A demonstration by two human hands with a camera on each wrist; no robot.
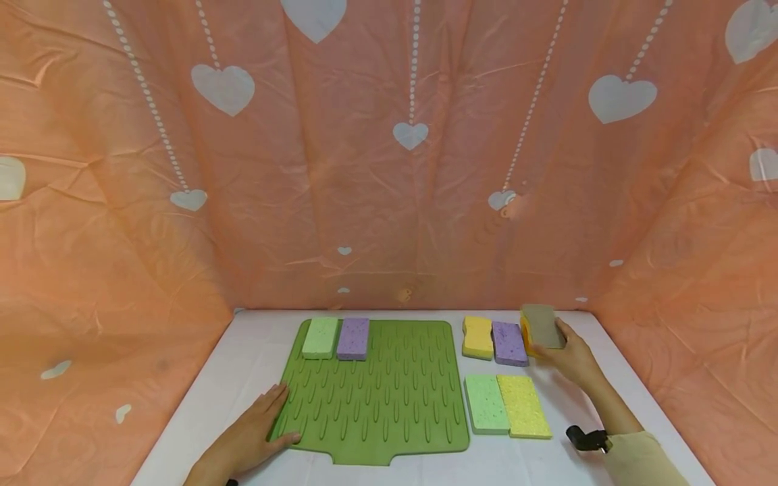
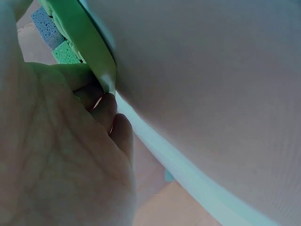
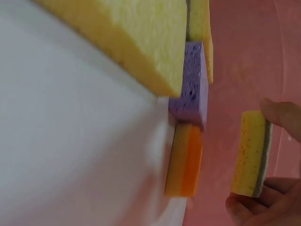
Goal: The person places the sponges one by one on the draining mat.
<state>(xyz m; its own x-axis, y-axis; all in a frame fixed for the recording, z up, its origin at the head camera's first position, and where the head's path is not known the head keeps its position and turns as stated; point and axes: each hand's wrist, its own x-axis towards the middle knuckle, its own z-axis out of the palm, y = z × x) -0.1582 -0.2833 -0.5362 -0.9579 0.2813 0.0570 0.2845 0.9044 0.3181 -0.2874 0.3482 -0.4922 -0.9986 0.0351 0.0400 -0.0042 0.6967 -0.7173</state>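
Observation:
My right hand (image 1: pixel 574 358) holds a yellow sponge with a grey scouring side (image 3: pixel 251 153) by its ends, thumb on one and fingers on the other, raised at the back right. Beneath it an orange sponge (image 3: pixel 184 160) stands on the table, mostly covered in the head view. To its left are a purple sponge (image 1: pixel 509 343) and a yellow sponge with notched sides (image 1: pixel 477 337). My left hand (image 1: pixel 252 428) rests at the left edge of a green ridged mat (image 1: pixel 389 405), thumb over its near corner. On the mat's back left lie a light green sponge (image 1: pixel 320 337) and another purple sponge (image 1: pixel 353 339).
Right of the mat, a large light green sponge (image 1: pixel 487 405) and a large speckled yellow sponge (image 1: pixel 524 406) lie side by side nearer the front. The white table (image 1: pixel 225 378) is enclosed by an orange curtain with hearts (image 1: pixel 365 202) at the back and sides.

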